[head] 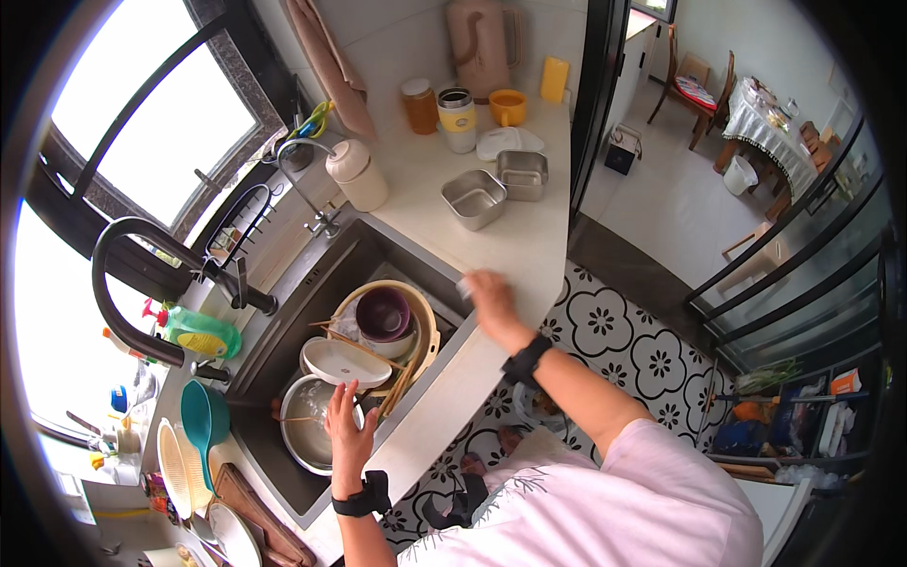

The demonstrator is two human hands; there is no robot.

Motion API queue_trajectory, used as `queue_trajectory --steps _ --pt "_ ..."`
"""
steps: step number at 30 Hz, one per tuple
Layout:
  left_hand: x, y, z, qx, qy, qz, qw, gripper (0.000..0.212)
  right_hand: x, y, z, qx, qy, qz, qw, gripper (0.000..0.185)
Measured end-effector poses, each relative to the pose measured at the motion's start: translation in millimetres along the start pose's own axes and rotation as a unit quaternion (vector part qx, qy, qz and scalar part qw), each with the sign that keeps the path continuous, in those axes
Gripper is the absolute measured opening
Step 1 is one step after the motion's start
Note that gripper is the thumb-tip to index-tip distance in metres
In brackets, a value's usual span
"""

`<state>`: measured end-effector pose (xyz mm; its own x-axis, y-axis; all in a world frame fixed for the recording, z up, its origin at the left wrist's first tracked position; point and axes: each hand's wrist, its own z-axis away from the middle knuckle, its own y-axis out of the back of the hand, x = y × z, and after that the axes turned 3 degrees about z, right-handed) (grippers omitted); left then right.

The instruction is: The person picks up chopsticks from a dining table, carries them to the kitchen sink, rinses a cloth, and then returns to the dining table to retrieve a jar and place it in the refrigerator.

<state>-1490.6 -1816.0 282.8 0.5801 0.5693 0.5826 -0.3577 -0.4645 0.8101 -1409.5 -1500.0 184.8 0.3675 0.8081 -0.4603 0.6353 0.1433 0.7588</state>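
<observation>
My left hand (348, 425) has its fingers apart above a stainless steel bowl (301, 418) in the sink and holds nothing. My right hand (492, 305), blurred, is at the counter edge by the sink's right corner. Its fingers are bent over a small whitish thing (465, 288) too unclear to name. In the dark sink (283, 319) lies a yellowish plastic basin (429, 333) with a dark purple bowl (383, 314) on a white one. A white oval dish (347, 363) tilts between the basin and the steel bowl. Several wooden chopsticks (400, 386) lie across the basin's edge.
Two square steel containers (473, 200) stand on the counter (425, 234), near a thermos cup (457, 120) and an orange mug (507, 108). A black faucet (117, 234) arches beside green dish soap (205, 332). A teal ladle (204, 414) and cutting board (255, 510) are left.
</observation>
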Motion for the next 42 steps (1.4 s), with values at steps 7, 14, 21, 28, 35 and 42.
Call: queue_trajectory --steps 7,14,21,28,35,42 --pt "2 7 8 0.018 -0.019 0.020 0.999 0.055 -79 28 28 -0.091 0.037 -0.315 0.944 0.047" --pt "-2 10 4 0.058 -0.046 0.113 0.991 0.051 -69 59 34 -0.178 -0.166 -0.669 0.702 0.042" --pt "16 0 30 -0.022 -0.032 0.252 0.967 0.054 -108 103 72 -0.195 -0.310 -0.701 0.613 0.047" --pt "32 -26 60 0.048 -0.031 0.564 0.824 0.060 -205 66 119 -0.252 -0.058 -0.670 0.696 0.049" --pt "-19 74 57 0.171 0.062 0.608 0.773 0.022 -175 112 149 -0.238 0.025 -0.508 0.828 0.040" --pt "-135 96 67 0.235 0.181 0.584 0.756 0.005 -22 154 243 -0.239 -0.257 -0.480 0.804 0.026"
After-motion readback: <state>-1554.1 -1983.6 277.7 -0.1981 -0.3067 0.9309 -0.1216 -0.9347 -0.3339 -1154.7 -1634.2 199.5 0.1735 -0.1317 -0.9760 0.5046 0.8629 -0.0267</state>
